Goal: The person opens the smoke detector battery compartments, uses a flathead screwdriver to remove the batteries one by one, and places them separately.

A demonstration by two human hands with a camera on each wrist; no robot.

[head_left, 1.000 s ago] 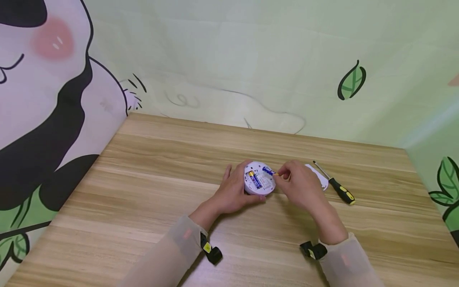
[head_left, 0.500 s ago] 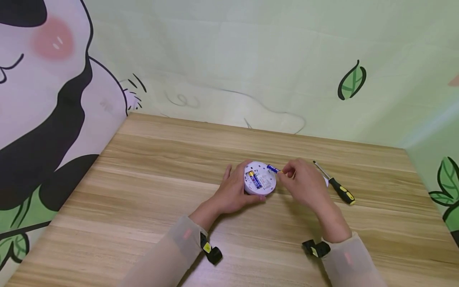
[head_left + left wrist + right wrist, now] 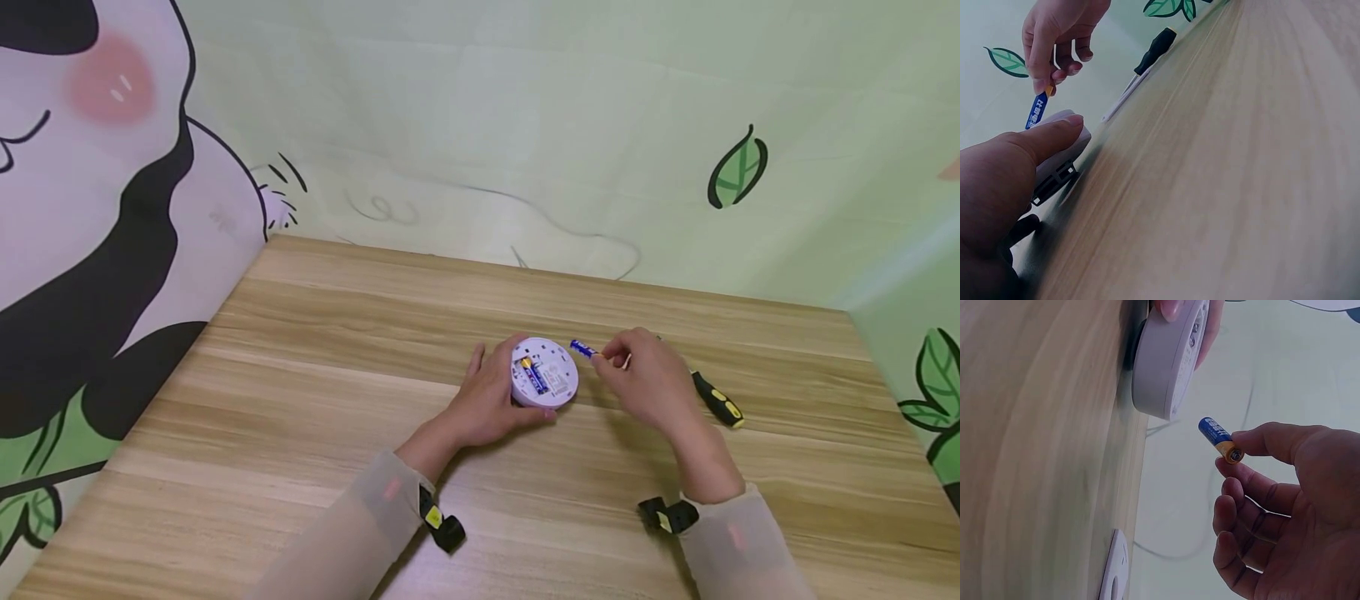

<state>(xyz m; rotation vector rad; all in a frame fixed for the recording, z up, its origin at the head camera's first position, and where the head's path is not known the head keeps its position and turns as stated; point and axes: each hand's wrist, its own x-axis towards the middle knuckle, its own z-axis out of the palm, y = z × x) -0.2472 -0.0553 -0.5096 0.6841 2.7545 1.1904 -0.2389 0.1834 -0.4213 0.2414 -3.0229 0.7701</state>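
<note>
My left hand (image 3: 487, 404) grips a round white device (image 3: 557, 367) on the table, fingers at its far left edge and thumb along its near edge. Its upturned face has an uncovered battery compartment, where a blue and gold battery (image 3: 536, 379) lies. To the right of the device, my right hand (image 3: 648, 379) pinches another blue and orange battery (image 3: 1215, 432) by its orange end between thumb and index finger. That battery is held above the tabletop, apart from the device. In the right wrist view, the other fingers curl loosely below it.
A black and yellow screwdriver (image 3: 717, 400) lies right of my right hand, its shaft mostly hidden behind the hand in the head view. Beside it is a flat white plate (image 3: 1116, 562). The wooden table (image 3: 337, 333) meets a printed wall cloth (image 3: 450, 125) at the back.
My right hand has moved right with its battery, from over the device's face to beyond its edge. It now covers the white plate and screwdriver shaft. The left hand has stayed still.
</note>
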